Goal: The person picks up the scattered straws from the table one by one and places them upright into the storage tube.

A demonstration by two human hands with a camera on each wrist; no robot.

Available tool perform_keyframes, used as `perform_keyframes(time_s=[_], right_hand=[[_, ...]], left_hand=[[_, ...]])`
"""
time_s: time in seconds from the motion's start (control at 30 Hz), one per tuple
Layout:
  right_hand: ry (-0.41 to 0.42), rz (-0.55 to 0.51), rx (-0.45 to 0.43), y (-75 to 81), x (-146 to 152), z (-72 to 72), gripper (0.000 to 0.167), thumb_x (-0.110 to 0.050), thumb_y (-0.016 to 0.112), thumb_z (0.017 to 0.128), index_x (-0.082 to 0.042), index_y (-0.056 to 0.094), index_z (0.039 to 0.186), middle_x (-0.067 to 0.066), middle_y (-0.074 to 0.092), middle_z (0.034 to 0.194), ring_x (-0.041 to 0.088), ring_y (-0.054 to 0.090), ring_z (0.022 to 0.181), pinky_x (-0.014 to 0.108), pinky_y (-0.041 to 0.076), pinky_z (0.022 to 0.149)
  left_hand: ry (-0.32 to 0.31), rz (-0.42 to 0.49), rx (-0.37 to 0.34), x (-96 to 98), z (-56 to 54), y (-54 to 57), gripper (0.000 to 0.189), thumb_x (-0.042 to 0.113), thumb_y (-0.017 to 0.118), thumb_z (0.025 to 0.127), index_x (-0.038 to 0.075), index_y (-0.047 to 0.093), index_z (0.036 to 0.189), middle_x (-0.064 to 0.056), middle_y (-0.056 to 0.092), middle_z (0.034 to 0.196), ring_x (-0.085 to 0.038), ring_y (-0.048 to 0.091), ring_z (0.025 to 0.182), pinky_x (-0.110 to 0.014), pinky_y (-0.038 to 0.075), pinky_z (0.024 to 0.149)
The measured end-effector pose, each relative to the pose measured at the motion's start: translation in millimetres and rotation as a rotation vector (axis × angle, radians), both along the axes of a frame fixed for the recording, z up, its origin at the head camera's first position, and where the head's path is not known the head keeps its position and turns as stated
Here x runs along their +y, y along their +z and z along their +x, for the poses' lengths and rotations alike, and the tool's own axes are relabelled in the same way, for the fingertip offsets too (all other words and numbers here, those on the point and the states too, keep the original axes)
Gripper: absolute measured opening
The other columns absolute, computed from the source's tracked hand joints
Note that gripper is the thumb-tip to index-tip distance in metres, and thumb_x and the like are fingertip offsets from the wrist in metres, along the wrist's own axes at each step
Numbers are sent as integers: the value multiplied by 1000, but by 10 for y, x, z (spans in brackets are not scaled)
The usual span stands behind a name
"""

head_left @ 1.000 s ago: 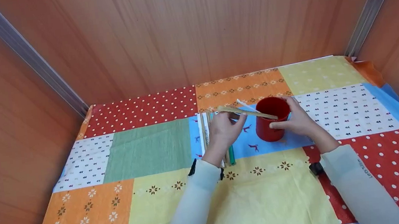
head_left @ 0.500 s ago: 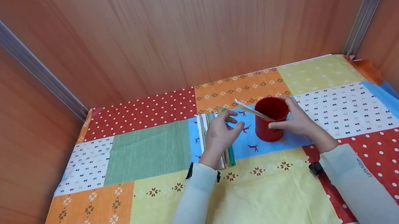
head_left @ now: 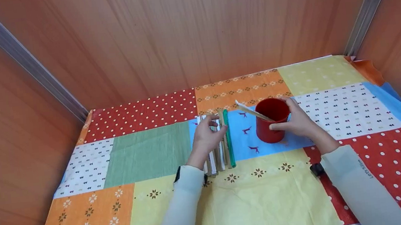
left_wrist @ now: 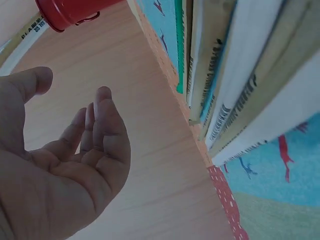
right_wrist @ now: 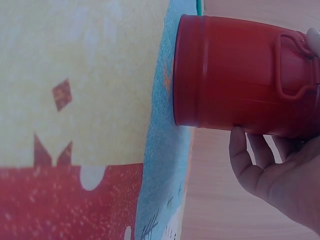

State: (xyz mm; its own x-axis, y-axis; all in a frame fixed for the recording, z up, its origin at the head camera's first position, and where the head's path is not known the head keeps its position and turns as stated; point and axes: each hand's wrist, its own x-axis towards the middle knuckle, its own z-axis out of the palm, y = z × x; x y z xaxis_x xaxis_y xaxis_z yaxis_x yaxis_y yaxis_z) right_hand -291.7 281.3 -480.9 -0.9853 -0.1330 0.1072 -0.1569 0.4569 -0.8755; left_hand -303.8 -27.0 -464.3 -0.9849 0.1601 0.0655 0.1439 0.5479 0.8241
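A wood-grained wall (head_left: 210,32) stands at the far side of a patchwork cloth (head_left: 152,152). A row of sticks (left_wrist: 242,65) lies on the cloth. To its right is a red cup (head_left: 264,131), gripped by the right hand (head_left: 297,119). The left hand (head_left: 205,137), thumb and fingers apart, hovers empty above the row. Two more sticks (head_left: 252,112) tilt leftward from the cup.
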Motion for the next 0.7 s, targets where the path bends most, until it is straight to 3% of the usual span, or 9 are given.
perform_keyframes(time_s=[0.23,0.4,0.7], right_hand=[[1,1,0,-16,7,-4,98,-34,83,73,-13,24,147,10,35,147,30,34,135,50,48,96],[-10,17,4,-30,10,-8,101,-37,84,71,-13,23,147,10,34,147,29,34,135,50,48,95],[-10,16,-8,-22,3,-6,103,-41,84,69,-15,23,147,10,34,148,29,32,136,52,48,96]], left_hand=[[58,29,-60,-189,-75,-60,47,34,68,88,16,54,129,-11,58,117,-20,59,93,-34,53,74],[105,-6,-130,-293,-127,-93,47,32,66,89,18,53,132,-13,56,124,-25,56,105,-40,51,82],[203,-76,-201,-408,-208,-136,43,26,65,89,15,55,129,-7,62,100,-21,61,85,-31,48,67]])
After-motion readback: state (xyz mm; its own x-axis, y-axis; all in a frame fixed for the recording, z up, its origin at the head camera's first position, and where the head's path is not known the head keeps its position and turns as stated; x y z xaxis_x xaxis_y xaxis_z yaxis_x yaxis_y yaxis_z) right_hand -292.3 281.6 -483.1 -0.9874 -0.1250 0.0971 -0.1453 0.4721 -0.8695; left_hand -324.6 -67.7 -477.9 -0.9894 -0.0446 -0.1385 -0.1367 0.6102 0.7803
